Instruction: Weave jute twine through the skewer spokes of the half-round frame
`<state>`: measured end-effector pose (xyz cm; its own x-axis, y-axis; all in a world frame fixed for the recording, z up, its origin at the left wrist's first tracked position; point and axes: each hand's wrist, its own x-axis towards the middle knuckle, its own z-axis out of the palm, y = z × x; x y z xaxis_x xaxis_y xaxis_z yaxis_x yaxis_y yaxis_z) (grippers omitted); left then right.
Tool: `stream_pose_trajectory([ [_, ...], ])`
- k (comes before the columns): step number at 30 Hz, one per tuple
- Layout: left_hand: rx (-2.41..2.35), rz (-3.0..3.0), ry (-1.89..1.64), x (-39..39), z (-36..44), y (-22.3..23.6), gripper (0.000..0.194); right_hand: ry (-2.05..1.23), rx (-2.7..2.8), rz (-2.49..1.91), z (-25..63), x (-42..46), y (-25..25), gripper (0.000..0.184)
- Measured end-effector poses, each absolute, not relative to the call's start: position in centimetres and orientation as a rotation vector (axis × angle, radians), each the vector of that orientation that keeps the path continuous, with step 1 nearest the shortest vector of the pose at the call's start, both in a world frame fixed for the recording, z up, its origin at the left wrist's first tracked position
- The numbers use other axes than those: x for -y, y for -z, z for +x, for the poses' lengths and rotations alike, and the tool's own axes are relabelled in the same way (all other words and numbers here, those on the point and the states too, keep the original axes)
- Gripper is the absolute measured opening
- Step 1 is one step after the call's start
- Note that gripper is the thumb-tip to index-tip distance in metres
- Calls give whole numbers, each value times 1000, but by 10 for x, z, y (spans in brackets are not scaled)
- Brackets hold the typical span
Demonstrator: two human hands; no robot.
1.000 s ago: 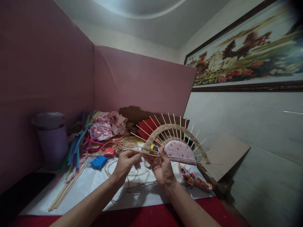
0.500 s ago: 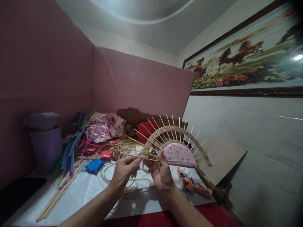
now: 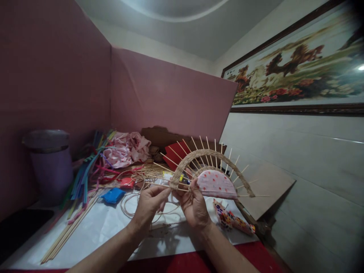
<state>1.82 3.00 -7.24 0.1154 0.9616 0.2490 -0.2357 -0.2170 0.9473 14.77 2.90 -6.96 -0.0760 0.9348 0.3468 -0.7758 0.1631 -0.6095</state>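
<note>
A half-round woven fan frame [image 3: 204,152] is held up in front of me, its thin wooden sticks fanning out past a band of braided twine. At its base is a half-circle of pink fabric with red dots [image 3: 216,185]. My right hand [image 3: 196,208] grips the frame at the left part of the base, thumb in front and fingers behind. My left hand [image 3: 153,201] is closed in a pinch by the band's left end, beside the lowest stick. It seems to hold the twine there, though the fingers partly cover it. Loose twine [image 3: 129,214] lies in loops below.
On the white-covered table lie a blue packet [image 3: 113,195], a red packet [image 3: 127,183], bundled sticks [image 3: 68,231], coloured pipe cleaners [image 3: 83,178] and crumpled pink fabric [image 3: 122,149]. A purple bin [image 3: 51,170] stands left. Flower-patterned cloth [image 3: 231,220] lies right, near a leaning board [image 3: 267,189].
The view has shifted slightly. Both hands keep nearly the same place and grip on the fan frame, with only a tiny movement of the left fingers.
</note>
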Motion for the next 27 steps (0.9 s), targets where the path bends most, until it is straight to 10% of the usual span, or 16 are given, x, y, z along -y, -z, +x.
stream_pose_trajectory([
  [27,-1213,2282,-1501,-37,1,74,16,-1267,921,-419,149,-34,74,39],
])
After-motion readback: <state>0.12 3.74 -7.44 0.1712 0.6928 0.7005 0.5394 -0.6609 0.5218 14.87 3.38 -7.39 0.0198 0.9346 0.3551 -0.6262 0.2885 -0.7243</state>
